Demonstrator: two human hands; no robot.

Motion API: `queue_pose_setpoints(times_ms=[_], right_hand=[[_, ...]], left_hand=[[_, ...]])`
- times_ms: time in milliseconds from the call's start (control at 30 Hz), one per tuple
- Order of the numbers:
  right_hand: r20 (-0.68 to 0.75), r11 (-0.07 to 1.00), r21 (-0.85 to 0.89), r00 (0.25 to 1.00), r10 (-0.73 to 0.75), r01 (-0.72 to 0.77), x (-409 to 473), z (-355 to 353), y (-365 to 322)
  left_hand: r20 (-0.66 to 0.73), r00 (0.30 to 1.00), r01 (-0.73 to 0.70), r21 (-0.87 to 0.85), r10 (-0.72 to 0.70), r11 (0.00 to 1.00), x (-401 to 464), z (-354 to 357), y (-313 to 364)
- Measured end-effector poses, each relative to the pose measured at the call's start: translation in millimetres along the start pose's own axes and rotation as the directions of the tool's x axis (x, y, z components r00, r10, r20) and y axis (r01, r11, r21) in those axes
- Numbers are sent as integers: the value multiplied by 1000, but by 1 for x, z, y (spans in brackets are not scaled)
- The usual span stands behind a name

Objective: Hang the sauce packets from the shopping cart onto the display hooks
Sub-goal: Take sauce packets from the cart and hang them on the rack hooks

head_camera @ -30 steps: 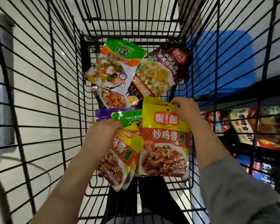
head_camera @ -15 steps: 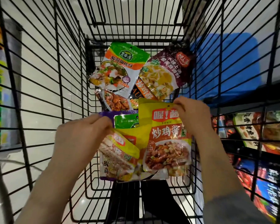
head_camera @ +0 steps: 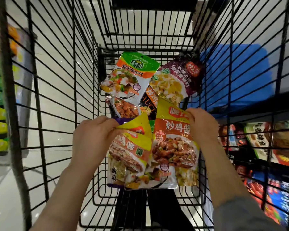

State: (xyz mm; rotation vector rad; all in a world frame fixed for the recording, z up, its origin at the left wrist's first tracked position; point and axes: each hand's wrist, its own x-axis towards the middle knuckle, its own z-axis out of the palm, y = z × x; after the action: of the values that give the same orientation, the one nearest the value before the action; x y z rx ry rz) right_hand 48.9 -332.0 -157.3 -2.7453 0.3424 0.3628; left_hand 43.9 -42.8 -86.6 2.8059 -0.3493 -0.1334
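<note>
Inside the shopping cart (head_camera: 157,200), yellow sauce packets (head_camera: 174,139) are pinched at their tops by the left hand (head_camera: 92,139) and right hand (head_camera: 202,126), so gathering is judged underway; lifting toward hooks is required next.

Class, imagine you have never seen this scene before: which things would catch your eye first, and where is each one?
Two hands meet at the centre, the left hand and right hand each gripping yellow-and-orange sauce packets by their top edges. Beyond them, a green-topped packet and a purple packet lie at the far end of the black wire shopping cart.
</note>
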Motion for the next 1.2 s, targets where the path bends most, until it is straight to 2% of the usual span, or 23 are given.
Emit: queue_pose_setpoints(times_ms=[200,533,600,700,800,900,1000,1100,1200], right_hand=[[38,999,-21,999,25,-25,5,5,3],[46,999,-24,998,38,-37,3,7,0],[47,999,-10,998,40,-40,2,4,0],[8,999,33,999,41,-41,-1,-9,-4],[-53,999,23,997,47,-46,-1,-37,-16],[-149,1000,-22,989,9,-13,-6,-73,-29],[-222,1000,25,975,19,-14,-22,-95,-34],[-202,997,31,977,72,-67,-30,-90,-31],[-234,994,17,966,109,-108,-26,-84,-27]], left_hand=[[77,996,-50,-41,53,998,-2,5,-8],[96,990,-114,80,106,990,-5,-5,0],[78,987,-150,85,143,985,-5,-10,5],[-24,983,-178,72,180,981,-6,-27,11],[-159,977,-131,59,139,990,-3,-47,19],[-237,969,-47,76,64,996,11,-53,19],[-201,978,57,1,-56,998,28,-37,12],[-146,981,122,-35,-126,992,36,-8,13],[-188,972,138,-48,-145,989,48,9,18]])
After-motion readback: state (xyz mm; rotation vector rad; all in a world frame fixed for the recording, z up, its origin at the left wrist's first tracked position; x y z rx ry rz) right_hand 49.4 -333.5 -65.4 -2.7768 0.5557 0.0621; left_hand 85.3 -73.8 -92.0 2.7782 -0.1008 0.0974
